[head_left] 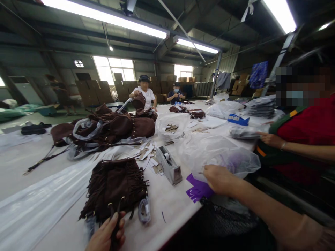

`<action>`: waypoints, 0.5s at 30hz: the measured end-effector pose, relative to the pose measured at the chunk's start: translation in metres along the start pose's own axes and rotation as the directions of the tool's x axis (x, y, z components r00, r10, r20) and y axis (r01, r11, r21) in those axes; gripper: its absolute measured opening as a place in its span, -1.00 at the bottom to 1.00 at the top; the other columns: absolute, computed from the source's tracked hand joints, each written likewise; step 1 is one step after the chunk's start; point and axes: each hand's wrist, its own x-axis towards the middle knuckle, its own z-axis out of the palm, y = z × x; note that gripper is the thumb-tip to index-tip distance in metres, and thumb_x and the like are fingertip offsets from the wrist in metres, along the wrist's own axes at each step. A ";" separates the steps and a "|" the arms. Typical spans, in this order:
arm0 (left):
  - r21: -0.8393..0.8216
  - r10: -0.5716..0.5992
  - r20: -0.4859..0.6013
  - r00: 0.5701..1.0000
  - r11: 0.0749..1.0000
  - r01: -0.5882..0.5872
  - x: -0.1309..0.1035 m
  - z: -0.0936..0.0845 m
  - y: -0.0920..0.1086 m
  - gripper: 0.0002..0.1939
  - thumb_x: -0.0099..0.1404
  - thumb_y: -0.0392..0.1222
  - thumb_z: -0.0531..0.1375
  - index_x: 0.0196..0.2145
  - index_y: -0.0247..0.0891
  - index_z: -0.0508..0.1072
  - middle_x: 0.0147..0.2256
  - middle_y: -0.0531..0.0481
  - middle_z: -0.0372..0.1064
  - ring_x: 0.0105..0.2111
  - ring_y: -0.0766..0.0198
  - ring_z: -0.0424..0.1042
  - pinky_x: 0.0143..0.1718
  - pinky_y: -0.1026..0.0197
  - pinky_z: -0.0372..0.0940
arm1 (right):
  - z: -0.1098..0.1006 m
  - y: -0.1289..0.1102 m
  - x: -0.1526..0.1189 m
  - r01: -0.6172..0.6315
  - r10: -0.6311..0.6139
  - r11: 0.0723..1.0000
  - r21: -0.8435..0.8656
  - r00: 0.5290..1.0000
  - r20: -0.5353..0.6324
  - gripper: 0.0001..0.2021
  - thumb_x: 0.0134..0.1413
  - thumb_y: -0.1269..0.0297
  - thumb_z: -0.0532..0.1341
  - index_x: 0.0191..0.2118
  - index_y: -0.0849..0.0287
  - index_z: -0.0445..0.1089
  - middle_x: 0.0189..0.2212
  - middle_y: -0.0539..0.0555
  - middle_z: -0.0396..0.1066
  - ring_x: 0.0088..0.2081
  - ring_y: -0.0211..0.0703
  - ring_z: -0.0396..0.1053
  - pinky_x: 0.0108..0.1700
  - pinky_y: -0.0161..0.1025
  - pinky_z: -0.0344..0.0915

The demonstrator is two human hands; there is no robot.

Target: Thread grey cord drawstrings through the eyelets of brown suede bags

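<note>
A dark brown fringed handbag [116, 184] lies on the white table at the front left. My left hand [108, 232] is closed around its dark strap at the near edge. Beside the handbag sits a plastic-wrapped coil [144, 211]. My right hand [220, 179] has its fingers curled at a clear plastic bag [230, 155] with something purple inside. A purple printed plastic piece [199, 190] lies right by those fingers; what they pinch is hidden. Between my hands stands a grey tape dispenser [169, 165].
Brown handbags [117, 127] are heaped at the left, near scattered paper tags [150, 157] and clear sheeting [52, 198]. A blue tape dispenser [238, 119] stands farther right. A co-worker in a red sleeve [305, 122] is close on my right; two people [148, 96] work across the table.
</note>
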 end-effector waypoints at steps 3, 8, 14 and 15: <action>-0.010 0.036 0.052 0.998 0.999 -0.035 0.000 -0.001 -0.002 -0.58 0.03 -0.09 0.43 -0.21 -0.34 0.44 -0.48 0.12 0.23 -0.62 0.51 0.12 -0.65 0.43 0.13 | -0.017 -0.056 -0.025 0.346 -0.352 0.891 0.295 0.935 -0.034 -0.85 -0.03 0.46 0.16 -0.39 0.17 0.49 -0.41 0.11 0.53 -0.37 -0.14 0.46 -0.33 -0.31 0.30; -0.004 0.078 0.131 0.988 0.997 -0.078 -0.008 0.001 -0.001 -0.62 0.17 -0.04 0.36 -0.23 -0.36 0.37 -0.46 0.10 0.26 -0.67 0.61 -0.04 -0.68 0.49 -0.10 | -0.020 -0.138 -0.017 0.404 -0.726 0.515 0.756 0.675 0.134 -0.78 -0.11 0.49 0.15 -0.35 0.15 0.51 -0.57 -0.09 0.43 -0.55 -0.34 0.35 -0.51 -0.47 0.18; -0.069 0.039 0.303 0.952 0.997 -0.019 -0.013 -0.002 0.003 -0.43 0.12 0.21 0.33 -0.20 -0.37 0.34 -0.35 -0.03 0.35 -0.66 0.63 -0.05 -0.67 0.47 -0.16 | 0.004 -0.212 0.046 0.280 -0.647 0.276 0.919 0.762 -0.038 -0.85 0.02 0.36 0.14 -0.37 0.23 0.47 -0.58 -0.08 0.32 -0.61 -0.38 0.25 -0.55 -0.44 0.20; -0.077 0.048 0.327 0.944 0.997 -0.023 -0.013 -0.004 0.003 -0.40 0.08 0.22 0.36 -0.21 -0.37 0.34 -0.35 0.00 0.33 -0.66 0.63 -0.04 -0.66 0.47 -0.17 | 0.006 -0.220 0.055 0.268 -0.608 0.270 0.925 0.792 -0.052 -0.84 0.04 0.31 0.16 -0.38 0.23 0.47 -0.59 -0.08 0.30 -0.62 -0.38 0.22 -0.57 -0.43 0.18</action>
